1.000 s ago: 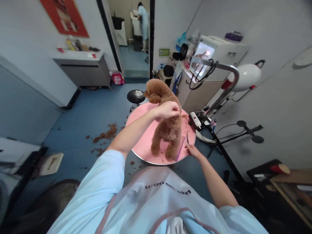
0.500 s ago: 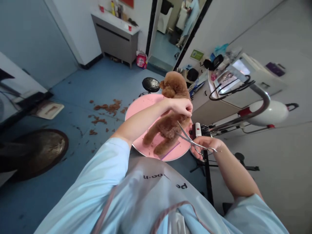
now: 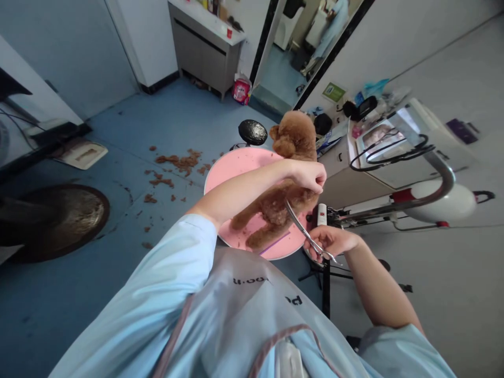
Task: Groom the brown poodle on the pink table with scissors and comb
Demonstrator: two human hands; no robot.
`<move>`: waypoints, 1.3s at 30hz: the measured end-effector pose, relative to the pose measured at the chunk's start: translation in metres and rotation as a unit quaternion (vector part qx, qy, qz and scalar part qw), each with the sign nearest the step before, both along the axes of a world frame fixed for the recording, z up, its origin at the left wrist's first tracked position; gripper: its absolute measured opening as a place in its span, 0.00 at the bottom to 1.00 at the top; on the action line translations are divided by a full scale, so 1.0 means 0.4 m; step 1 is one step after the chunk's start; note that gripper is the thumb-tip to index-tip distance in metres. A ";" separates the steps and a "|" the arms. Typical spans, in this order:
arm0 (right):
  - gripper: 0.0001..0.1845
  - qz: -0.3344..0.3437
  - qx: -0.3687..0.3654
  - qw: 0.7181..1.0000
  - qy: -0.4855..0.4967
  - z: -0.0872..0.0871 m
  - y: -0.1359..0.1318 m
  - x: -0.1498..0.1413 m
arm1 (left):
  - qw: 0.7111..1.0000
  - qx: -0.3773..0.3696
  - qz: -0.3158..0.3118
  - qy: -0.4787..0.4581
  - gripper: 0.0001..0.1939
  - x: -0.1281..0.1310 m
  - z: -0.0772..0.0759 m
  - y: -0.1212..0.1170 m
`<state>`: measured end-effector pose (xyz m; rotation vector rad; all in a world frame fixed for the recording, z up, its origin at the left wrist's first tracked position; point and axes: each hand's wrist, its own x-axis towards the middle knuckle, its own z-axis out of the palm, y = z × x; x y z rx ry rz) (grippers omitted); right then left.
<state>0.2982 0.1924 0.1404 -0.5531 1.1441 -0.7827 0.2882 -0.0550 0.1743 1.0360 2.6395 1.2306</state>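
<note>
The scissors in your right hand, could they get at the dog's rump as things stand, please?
Probably yes. The right hand holds the scissors with the tips already at the brown dog, and the left hand grips higher up, so nothing seems to block them.

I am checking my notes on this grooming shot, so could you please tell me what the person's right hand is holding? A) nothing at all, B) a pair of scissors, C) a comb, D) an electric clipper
B: the right hand grips the handles of the scissors, whose blades point up toward the brown dog that the left hand holds on the pink table.
</note>
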 end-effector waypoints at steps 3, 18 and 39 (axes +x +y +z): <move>0.29 -0.032 0.000 0.999 0.033 -0.003 -0.002 0.020 | 1.000 -0.013 -0.010 0.006 0.08 -0.004 0.005 0.005; 0.27 -0.107 0.038 0.983 0.141 -0.023 -0.035 0.118 | 0.998 -0.030 -0.052 -0.012 0.07 -0.013 0.020 0.011; 0.24 -0.433 0.004 0.807 0.400 -0.193 0.055 0.340 | 0.899 0.306 0.303 -0.083 0.10 0.436 -0.216 0.006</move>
